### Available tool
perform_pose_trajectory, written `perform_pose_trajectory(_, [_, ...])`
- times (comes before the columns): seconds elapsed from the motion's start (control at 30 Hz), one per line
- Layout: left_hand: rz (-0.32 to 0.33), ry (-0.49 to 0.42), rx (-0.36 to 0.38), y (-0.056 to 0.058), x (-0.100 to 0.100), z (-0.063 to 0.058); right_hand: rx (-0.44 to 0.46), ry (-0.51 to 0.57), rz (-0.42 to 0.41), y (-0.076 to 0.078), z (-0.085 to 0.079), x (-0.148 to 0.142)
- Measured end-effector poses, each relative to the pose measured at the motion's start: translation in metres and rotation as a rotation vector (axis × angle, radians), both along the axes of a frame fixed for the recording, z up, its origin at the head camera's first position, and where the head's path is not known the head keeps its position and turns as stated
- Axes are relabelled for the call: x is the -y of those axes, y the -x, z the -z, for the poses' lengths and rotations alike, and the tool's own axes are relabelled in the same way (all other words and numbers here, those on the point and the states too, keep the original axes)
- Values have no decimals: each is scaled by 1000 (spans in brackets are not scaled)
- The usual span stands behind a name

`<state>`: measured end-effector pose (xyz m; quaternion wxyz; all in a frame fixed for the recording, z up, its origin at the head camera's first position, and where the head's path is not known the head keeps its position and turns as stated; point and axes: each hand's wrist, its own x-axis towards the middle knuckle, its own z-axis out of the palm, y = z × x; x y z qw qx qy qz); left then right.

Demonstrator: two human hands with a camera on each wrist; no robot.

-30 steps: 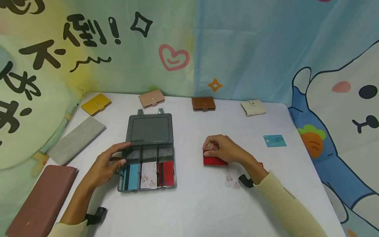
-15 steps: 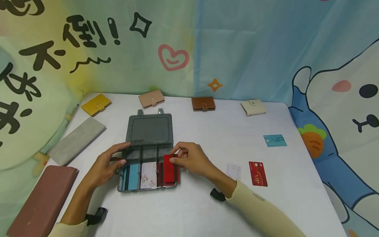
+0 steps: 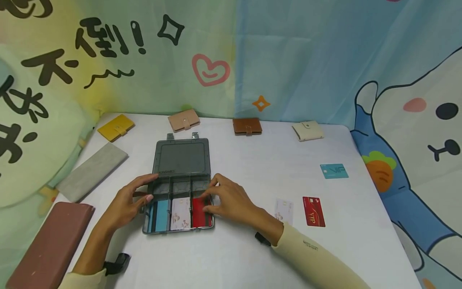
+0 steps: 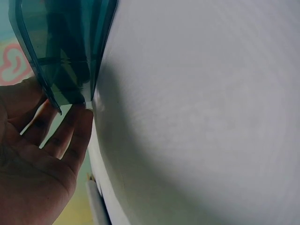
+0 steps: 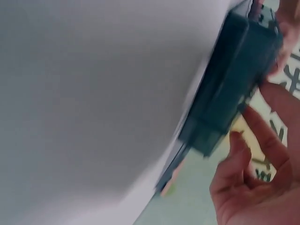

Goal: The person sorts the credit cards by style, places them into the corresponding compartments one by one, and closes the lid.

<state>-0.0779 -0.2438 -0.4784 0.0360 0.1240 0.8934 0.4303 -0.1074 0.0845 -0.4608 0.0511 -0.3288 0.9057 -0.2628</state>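
A grey see-through plastic box (image 3: 164, 232) stands with its lid (image 3: 184, 156) laid back. Light blue cards (image 3: 163, 214) fill its front-left compartment, flowered white cards (image 3: 180, 216) the middle one, and red cards (image 3: 198, 212) with a dark stripe the right one. My left hand (image 3: 124, 206) grips the box's left side, thumb at the rim and forefinger near the lid hinge. Over the right compartment, my right hand (image 3: 231, 200) has thumb and forefinger spread apart, fingertips on the red cards. In the right wrist view, that hand (image 5: 262, 173) is at the box's wall (image 5: 225, 89).
On the white tablecloth to the right lie a red VIP card (image 3: 314, 211), a pale card (image 3: 284, 210) and a teal VIP card (image 3: 333, 171). Small wallets, such as a brown one (image 3: 247, 126), line the back. A grey wallet (image 3: 93, 172) and a reddish-brown one (image 3: 50, 245) lie left.
My right hand has carried red cards from the right side of the table leftward to the box; they now lie in its right compartment. My left hand has stayed at the box.
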Motion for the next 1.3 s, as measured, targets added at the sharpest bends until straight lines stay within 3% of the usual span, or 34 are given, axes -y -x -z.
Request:
perform_pose_trajectory(0.17, [-8,8,5,0,0,-1,146,54,-18,6,0,-37])
perform_pose_trajectory(0.37, [1,10,-3,0,0,-1,273,48,-49,10,-2,-97])
perform_pose_trajectory(0.7, [2,8,4,0,2,-1,309,-129,-8,-3,-12,-173])
perform_pose_trajectory(1.0, [6,-4,8,0,1,0,188,-203,-24,-7,-4,-188])
perform_pose_trajectory(1.13, [8,-9,3,0,1,0,192,-191,-18,-3,-2,-182])
perform_pose_trajectory(1.3, [11,-8,-2,0,1,0,264,-163,-1,1,0,-167])
